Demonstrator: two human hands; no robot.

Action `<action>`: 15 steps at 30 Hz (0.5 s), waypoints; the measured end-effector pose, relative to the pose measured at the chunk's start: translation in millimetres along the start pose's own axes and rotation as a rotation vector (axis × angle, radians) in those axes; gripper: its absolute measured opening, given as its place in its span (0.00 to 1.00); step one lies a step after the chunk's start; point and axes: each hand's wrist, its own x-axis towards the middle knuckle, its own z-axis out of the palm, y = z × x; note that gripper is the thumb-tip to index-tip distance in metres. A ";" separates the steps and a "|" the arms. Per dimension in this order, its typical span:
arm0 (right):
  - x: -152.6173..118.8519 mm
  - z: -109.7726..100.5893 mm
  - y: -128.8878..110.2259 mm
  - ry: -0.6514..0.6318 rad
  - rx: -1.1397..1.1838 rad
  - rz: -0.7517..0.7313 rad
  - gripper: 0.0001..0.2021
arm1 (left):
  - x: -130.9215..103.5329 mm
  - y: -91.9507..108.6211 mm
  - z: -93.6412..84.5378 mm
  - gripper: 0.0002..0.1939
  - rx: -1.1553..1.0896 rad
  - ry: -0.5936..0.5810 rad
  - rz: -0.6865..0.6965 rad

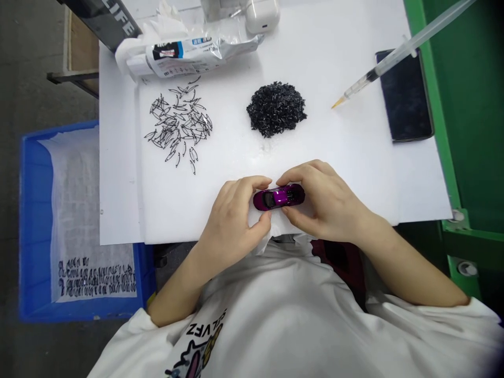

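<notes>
Both hands gripping purple toy car [279, 197]: left hand [232, 223] pinching its rear end, right hand [325, 202] pinching the front. Car sitting at white table's [354, 157] near edge, below black parts pile [276, 108].

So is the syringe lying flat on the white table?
No, the syringe slants above the white table, its tip in the air left of the black phone.
</notes>
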 end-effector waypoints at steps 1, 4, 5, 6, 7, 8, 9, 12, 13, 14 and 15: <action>-0.1 0.1 0.1 -0.001 -0.004 -0.002 0.13 | -0.3 0.1 0.3 0.21 0.003 0.004 0.000; 0.3 0.3 -0.1 -0.004 -0.016 0.006 0.13 | 0.2 1.9 3.4 0.22 0.014 0.030 -0.023; 0.5 0.5 -0.4 -0.003 -0.018 0.012 0.13 | 0.7 2.6 4.7 0.23 0.013 0.039 -0.036; 0.8 0.7 -0.8 -0.004 -0.018 0.019 0.13 | 1.1 3.3 5.9 0.23 0.011 0.048 -0.050; 1.1 1.0 -1.3 -0.003 -0.017 0.025 0.13 | 1.6 3.8 7.0 0.23 0.009 0.057 -0.062; 1.4 1.3 -2.0 -0.004 -0.017 0.030 0.13 | 2.0 4.3 7.8 0.23 0.007 0.064 -0.071; 1.8 1.5 -2.8 -0.003 -0.017 0.034 0.13 | 2.4 4.6 8.3 0.23 0.004 0.067 -0.075; 3.3 1.8 -6.1 -0.008 -0.024 0.059 0.12 | 3.4 5.5 9.3 0.23 -0.010 0.067 -0.075; 3.8 1.8 -7.3 -0.014 -0.028 0.068 0.12 | 3.7 5.8 9.7 0.23 -0.015 0.067 -0.076; 4.3 1.8 -8.4 -0.020 -0.032 0.075 0.11 | 3.9 6.0 10.1 0.23 -0.018 0.069 -0.079; 4.7 1.8 -9.4 -0.025 -0.037 0.077 0.10 | 4.1 6.0 10.5 0.22 -0.020 0.074 -0.084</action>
